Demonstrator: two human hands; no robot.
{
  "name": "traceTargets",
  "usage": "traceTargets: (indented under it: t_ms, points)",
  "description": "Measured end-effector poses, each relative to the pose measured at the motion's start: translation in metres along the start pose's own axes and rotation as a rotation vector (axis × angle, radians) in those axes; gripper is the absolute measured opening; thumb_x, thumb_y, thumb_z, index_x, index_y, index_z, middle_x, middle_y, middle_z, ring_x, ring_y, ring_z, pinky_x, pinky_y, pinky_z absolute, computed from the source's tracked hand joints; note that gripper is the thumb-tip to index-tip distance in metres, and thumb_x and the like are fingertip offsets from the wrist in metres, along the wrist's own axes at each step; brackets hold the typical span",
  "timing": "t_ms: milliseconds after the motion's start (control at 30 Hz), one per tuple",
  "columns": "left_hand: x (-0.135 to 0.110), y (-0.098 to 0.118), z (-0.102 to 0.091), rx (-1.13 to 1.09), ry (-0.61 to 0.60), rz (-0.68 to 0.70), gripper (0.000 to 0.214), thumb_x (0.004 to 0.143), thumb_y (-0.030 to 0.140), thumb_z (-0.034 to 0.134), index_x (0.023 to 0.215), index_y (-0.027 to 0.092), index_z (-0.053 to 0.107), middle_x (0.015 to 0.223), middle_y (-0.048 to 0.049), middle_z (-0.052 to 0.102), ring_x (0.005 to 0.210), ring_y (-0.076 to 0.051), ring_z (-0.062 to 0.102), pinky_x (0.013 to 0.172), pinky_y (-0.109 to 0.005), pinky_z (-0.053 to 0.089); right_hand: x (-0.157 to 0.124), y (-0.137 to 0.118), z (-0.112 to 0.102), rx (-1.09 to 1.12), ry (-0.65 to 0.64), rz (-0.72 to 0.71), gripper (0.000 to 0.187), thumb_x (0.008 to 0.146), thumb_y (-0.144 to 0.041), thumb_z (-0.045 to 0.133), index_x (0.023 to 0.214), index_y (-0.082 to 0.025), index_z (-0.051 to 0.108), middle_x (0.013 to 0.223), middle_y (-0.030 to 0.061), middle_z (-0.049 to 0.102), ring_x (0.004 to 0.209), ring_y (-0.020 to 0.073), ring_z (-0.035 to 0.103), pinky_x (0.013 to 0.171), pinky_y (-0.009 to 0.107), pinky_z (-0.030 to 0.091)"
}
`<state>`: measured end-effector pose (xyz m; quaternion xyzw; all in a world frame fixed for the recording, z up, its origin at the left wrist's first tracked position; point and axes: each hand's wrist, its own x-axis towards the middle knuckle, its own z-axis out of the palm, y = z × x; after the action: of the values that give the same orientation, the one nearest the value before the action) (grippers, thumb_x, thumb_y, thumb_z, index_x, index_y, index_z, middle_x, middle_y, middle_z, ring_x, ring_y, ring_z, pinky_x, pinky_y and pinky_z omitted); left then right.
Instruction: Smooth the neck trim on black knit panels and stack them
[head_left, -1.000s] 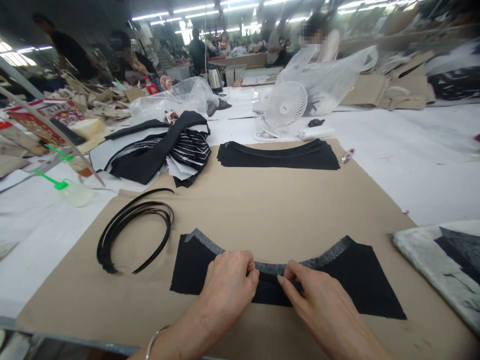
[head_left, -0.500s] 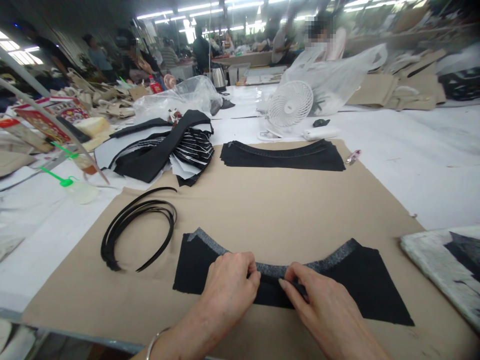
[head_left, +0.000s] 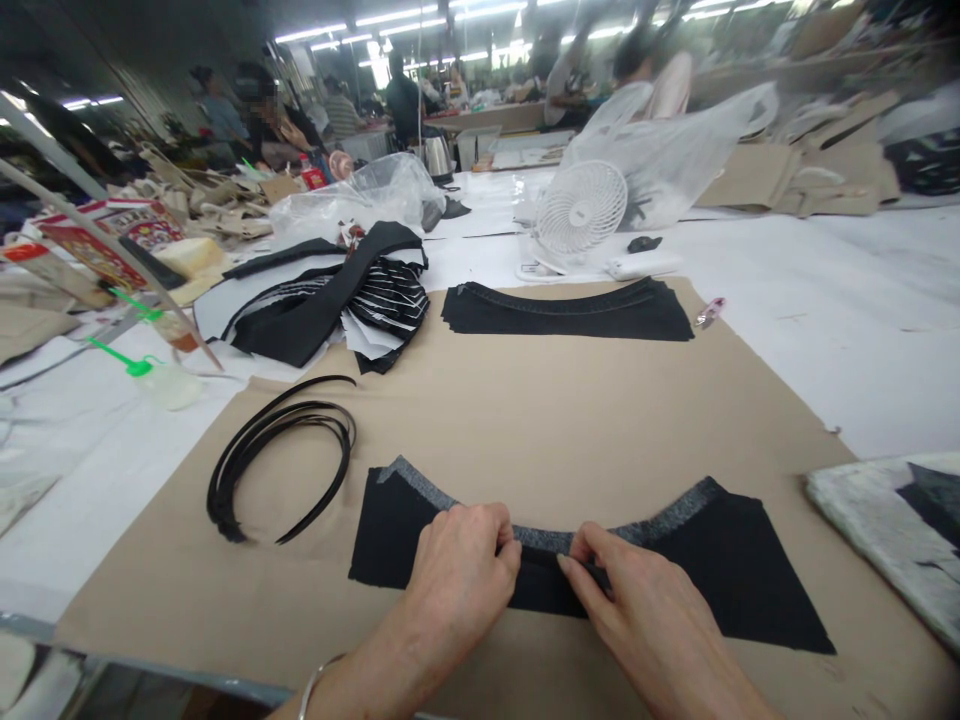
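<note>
A black curved fabric piece point(head_left: 735, 575) with a grey inner edge lies on the tan paper sheet point(head_left: 540, 410) near the table's front. My left hand point(head_left: 457, 575) is closed, pinching the piece's grey edge at its middle. My right hand point(head_left: 637, 610) pinches the same edge just to the right, fingertips almost meeting the left hand's. A bundle of thin black strips point(head_left: 281, 460) lies curled to the left of the piece.
A stack of similar black pieces point(head_left: 566, 312) lies at the paper's far edge. Black and striped cut parts point(head_left: 330, 295) are heaped at back left. A small white fan point(head_left: 579, 210), plastic bags, glue bottles point(head_left: 161, 380) and other workers are beyond. A grey board point(head_left: 885, 530) sits right.
Both hands keep their pinch on the grey edge. The view has shifted slightly; the fabric and hands have barely moved.
</note>
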<state>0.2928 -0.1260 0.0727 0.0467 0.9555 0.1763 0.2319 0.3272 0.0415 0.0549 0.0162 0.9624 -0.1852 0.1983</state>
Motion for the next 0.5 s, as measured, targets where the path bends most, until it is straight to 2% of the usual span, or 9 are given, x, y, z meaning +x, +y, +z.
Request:
traceTargets:
  t_ms: [133,267,500]
  points:
    - [-0.003,-0.001,0.0,-0.012,0.004,0.005,0.016,0.08,0.028,0.049,0.073,0.024,0.063,0.074,-0.001,0.069,0.075,-0.02,0.064,0.058,-0.027,0.03,-0.002,0.005,0.005,0.016,0.012,-0.019,0.018,0.092,-0.03,0.04,0.081,-0.026,0.053,0.077,0.0002,0.066,0.075,0.0231,0.065,0.061,0.03,0.035]
    - [-0.01,-0.004,0.001,-0.05,-0.012,0.034,0.015,0.08,0.03,0.052,0.073,0.024,0.064,0.072,0.0003,0.067,0.071,-0.018,0.061,0.057,-0.026,0.026,-0.012,0.014,0.011,0.059,0.029,-0.103,0.018,0.091,-0.035,0.041,0.081,-0.026,0.053,0.077,-0.0007,0.064,0.068,0.0195,0.063,0.058,0.029,0.037]
    - [-0.029,-0.001,0.003,-0.073,-0.098,0.033,0.015,0.08,0.033,0.053,0.07,0.025,0.062,0.065,0.0032,0.063,0.061,-0.014,0.053,0.056,-0.027,0.021,-0.036,0.031,0.015,0.111,-0.059,-0.193,0.019,0.092,-0.028,0.037,0.084,-0.025,0.055,0.078,0.0009,0.064,0.067,0.0173,0.064,0.058,0.027,0.041]
